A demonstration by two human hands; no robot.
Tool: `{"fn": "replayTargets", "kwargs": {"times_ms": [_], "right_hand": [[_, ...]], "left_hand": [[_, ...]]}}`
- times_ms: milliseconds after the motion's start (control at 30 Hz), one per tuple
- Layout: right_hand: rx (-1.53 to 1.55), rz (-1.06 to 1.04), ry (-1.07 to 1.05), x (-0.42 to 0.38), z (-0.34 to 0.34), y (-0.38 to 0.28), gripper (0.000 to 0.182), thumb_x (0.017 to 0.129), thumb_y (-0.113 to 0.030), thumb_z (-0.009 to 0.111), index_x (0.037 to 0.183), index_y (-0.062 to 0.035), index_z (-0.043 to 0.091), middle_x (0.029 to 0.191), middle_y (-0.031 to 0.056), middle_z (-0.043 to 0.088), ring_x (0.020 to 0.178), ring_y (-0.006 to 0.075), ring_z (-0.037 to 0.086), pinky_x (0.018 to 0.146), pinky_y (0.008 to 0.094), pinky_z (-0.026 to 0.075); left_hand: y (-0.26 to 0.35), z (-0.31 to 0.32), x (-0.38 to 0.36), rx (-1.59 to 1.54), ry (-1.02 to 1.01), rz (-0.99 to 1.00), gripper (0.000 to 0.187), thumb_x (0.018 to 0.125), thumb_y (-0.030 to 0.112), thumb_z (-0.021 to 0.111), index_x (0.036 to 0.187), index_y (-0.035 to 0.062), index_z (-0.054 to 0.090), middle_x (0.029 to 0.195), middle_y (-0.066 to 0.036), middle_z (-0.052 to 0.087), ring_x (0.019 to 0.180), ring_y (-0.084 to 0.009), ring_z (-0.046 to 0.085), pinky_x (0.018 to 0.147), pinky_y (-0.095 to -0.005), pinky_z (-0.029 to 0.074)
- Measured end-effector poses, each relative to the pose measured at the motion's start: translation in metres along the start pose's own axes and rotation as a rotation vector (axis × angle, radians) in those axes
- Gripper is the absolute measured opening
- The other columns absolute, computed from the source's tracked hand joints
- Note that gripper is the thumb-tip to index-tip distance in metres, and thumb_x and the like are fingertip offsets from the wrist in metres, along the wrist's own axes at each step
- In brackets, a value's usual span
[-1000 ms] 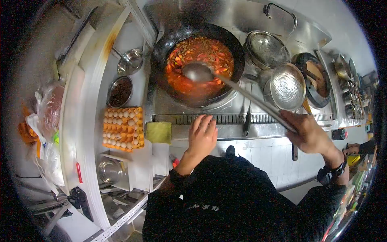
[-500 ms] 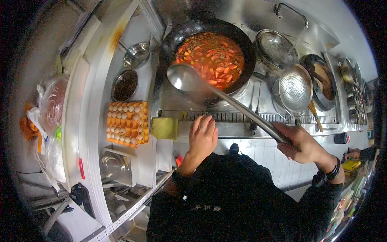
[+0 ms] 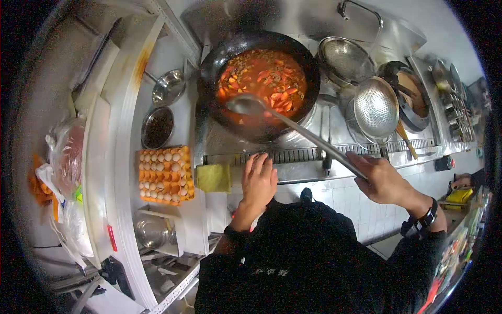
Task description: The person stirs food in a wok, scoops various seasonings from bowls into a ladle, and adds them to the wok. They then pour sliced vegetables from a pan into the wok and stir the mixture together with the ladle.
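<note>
My right hand is wrapped round the end of a long metal ladle. The ladle's bowl is over the near-left part of a big black wok, low over the food. A red, oily stew with orange-red pieces and darker bits fills the wok. My left hand lies with fingers stretched out at the slotted drain strip along the stove's front edge, holding nothing. Just left of it is a folded yellow-green cloth.
Left shelf: an egg tray, a bowl of dark seasoning and a metal ladle bowl. Right of the wok: strainers, a second wok and a faucet. Another person's hand shows far right, near a yellow cloth.
The ladle's bowl has come down from above the wok's left rim toward the stew, moving right within the view. My right hand keeps its grip; the left hand stays at the stove edge.
</note>
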State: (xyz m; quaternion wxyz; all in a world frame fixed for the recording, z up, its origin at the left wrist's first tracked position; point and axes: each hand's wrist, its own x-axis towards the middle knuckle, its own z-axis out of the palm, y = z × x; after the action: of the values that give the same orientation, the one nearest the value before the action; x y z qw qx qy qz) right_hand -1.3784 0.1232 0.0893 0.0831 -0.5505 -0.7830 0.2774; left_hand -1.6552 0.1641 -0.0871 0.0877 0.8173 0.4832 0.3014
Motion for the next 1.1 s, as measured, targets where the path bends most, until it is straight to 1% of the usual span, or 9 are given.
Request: {"fn": "replayTargets", "kwargs": {"times_ms": [67, 233, 267, 333, 367, 467, 667, 933, 1100], "right_hand": [[0.088, -0.048, 0.129, -0.004, -0.003, 0.001, 0.051, 0.075, -0.004, 0.054, 0.124, 0.0054, 0.042, 0.083, 0.0216, 0.061, 0.069, 0.0365, 0.061, 0.060, 0.0407, 0.049], [1.494, 0.397, 0.127, 0.000, 0.019, 0.016, 0.058, 0.073, -0.001, 0.058, 0.128, 0.0024, 0.040, 0.068, 0.0073, 0.058, 0.041, 0.0102, 0.048, 0.032, 0.0255, 0.035], [1.501, 0.548, 0.113, 0.007, 0.053, 0.038, 0.059, 0.073, -0.004, 0.059, 0.128, 0.0040, 0.040, 0.084, 0.0134, 0.061, 0.056, 0.0176, 0.057, 0.047, 0.0305, 0.047], [0.428, 0.345, 0.169, 0.014, 0.107, 0.012, 0.059, 0.074, -0.008, 0.058, 0.129, 0.0015, 0.039, 0.118, 0.0254, 0.050, 0.104, 0.0298, 0.053, 0.094, 0.0372, 0.040], [0.608, 0.330, 0.219, 0.009, 0.109, 0.012, 0.058, 0.075, -0.009, 0.058, 0.128, 0.0030, 0.038, 0.123, 0.0277, 0.046, 0.114, 0.0340, 0.048, 0.097, 0.0384, 0.038], [0.855, 0.317, 0.258, -0.023, 0.108, 0.016, 0.056, 0.079, -0.005, 0.050, 0.132, -0.0012, 0.033, 0.064, 0.0057, 0.055, 0.046, 0.0106, 0.052, 0.043, 0.0265, 0.043], [1.619, 0.060, 0.346, -0.091, 0.114, 0.038, 0.043, 0.078, -0.006, 0.048, 0.120, -0.0027, 0.040, 0.065, 0.0032, 0.051, 0.046, 0.0090, 0.051, 0.037, 0.0241, 0.042], [1.548, -0.049, 0.556, -0.273, 0.109, 0.135, 0.064, 0.088, -0.005, 0.042, 0.142, -0.0113, 0.009, 0.080, 0.0047, 0.049, 0.051, 0.0074, 0.050, 0.042, 0.0198, 0.043], [1.193, 0.141, 0.683, -0.404, 0.065, 0.189, 0.057, 0.087, -0.012, 0.050, 0.138, -0.0094, 0.023, 0.071, 0.0045, 0.055, 0.055, 0.0109, 0.055, 0.048, 0.0241, 0.045]], "left_hand": [[-0.002, 0.001, 0.001, -0.030, -0.005, 0.019, 0.027, 0.076, 0.013, 0.061, 0.099, -0.0005, 0.059, 0.109, -0.014, 0.054, 0.108, -0.0328, 0.046, 0.090, -0.0422, 0.039], [0.007, 0.012, 0.003, -0.200, -0.020, 0.141, 0.026, 0.077, 0.011, 0.060, 0.100, -0.0001, 0.059, 0.106, -0.013, 0.056, 0.091, -0.0324, 0.054, 0.079, -0.0409, 0.044], [0.011, 0.012, 0.005, -0.242, -0.029, 0.154, 0.025, 0.077, 0.010, 0.060, 0.100, 0.0001, 0.059, 0.104, -0.013, 0.057, 0.090, -0.0327, 0.054, 0.078, -0.0408, 0.045], [0.019, 0.021, 0.005, -0.353, -0.056, 0.185, 0.022, 0.078, 0.009, 0.059, 0.098, 0.0001, 0.061, 0.099, -0.014, 0.059, 0.087, -0.0334, 0.056, 0.078, -0.0408, 0.045], [0.022, 0.024, 0.001, -0.428, -0.104, 0.161, 0.020, 0.079, 0.009, 0.059, 0.097, 0.0003, 0.062, 0.098, -0.015, 0.059, 0.087, -0.0343, 0.056, 0.077, -0.0408, 0.046], [0.040, 0.029, -0.003, -0.599, -0.286, 0.058, 0.018, 0.084, 0.010, 0.055, 0.094, -0.0025, 0.062, 0.094, -0.016, 0.060, 0.082, -0.0284, 0.059, 0.072, -0.0348, 0.048], [0.134, 0.046, 0.016, -0.875, -0.477, 0.006, 0.034, 0.092, 0.024, 0.043, 0.103, -0.0056, 0.056, 0.096, -0.012, 0.059, 0.083, -0.0200, 0.058, 0.074, -0.0317, 0.046], [0.384, 0.130, -0.007, -1.413, -0.777, -0.115, 0.033, 0.089, 0.018, 0.049, 0.111, -0.0066, 0.045, 0.103, -0.016, 0.055, 0.093, -0.0217, 0.055, 0.082, -0.0341, 0.045], [0.523, 0.178, -0.023, -1.525, -0.850, -0.217, 0.025, 0.082, 0.005, 0.051, 0.104, -0.0041, 0.045, 0.105, -0.017, 0.052, 0.096, -0.0222, 0.052, 0.087, -0.0368, 0.042]]}}
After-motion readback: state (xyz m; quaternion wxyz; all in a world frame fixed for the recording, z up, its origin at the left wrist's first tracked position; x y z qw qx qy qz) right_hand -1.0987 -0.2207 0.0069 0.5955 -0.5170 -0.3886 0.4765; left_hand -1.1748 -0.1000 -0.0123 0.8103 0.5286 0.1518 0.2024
